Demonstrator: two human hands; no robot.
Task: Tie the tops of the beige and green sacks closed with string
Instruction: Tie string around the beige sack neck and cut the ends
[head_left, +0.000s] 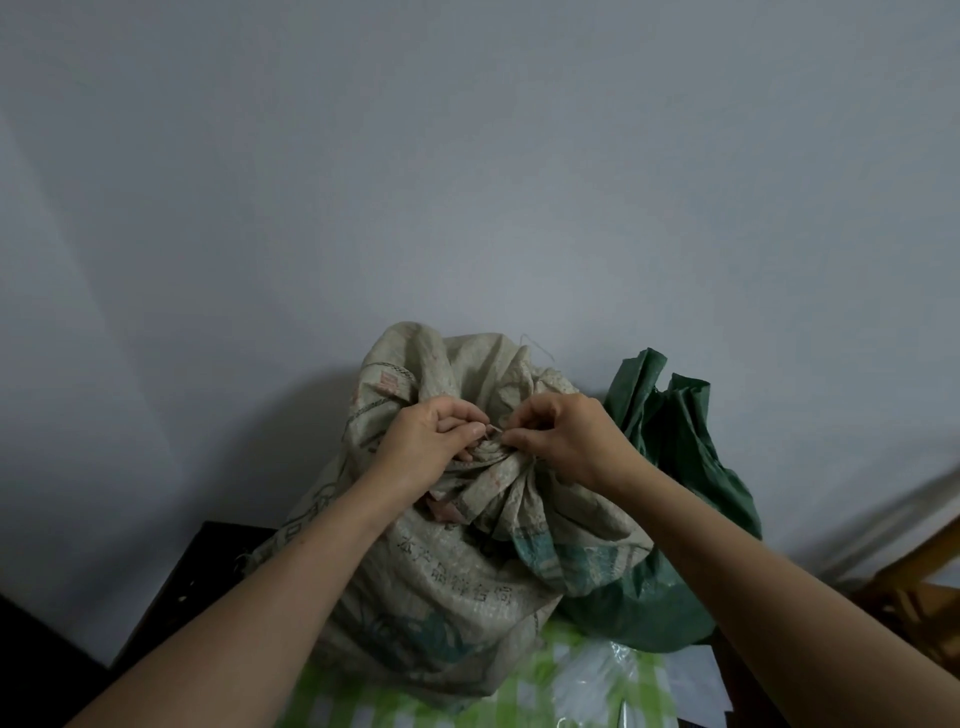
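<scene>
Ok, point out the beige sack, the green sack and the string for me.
beige sack (447, 582), head view, printed front below the gathered neck.
green sack (675, 410), head view, crumpled upper side.
string (494, 429), head view, short bit above the gathered neck.

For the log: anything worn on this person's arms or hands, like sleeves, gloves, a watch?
Nothing visible. The left hand and right hand are ungloved, no rings seen; the left forearm and right forearm are bare, without sleeve, watch or bracelet in frame.
</scene>
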